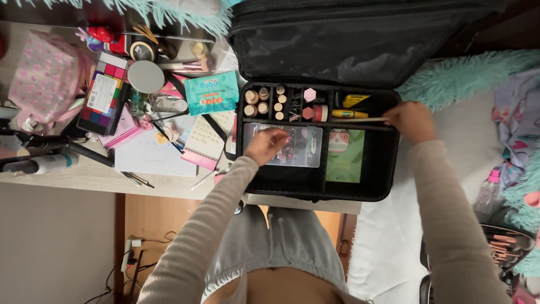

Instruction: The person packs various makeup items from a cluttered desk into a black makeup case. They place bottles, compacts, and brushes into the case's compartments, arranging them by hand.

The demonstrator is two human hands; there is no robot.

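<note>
Open black makeup case (388, 169) on a cluttered surface (95, 177). Left hand (265, 145), fingers curled, rests on a clear plastic box (306, 147) inside it. Right hand (412, 120) pinches a thin brush (360, 119). Teal rectangular packet (211, 93) lies just left; green card (345, 156) inside.

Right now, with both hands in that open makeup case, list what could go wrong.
1. The black case seems to overhang the desk edge toward the person; leaning on it might tip it.
2. The right hand holds a thin stick over the upper compartments; it could knock the small bottles.
3. The left hand rests on the clear box, which may slide.
</note>
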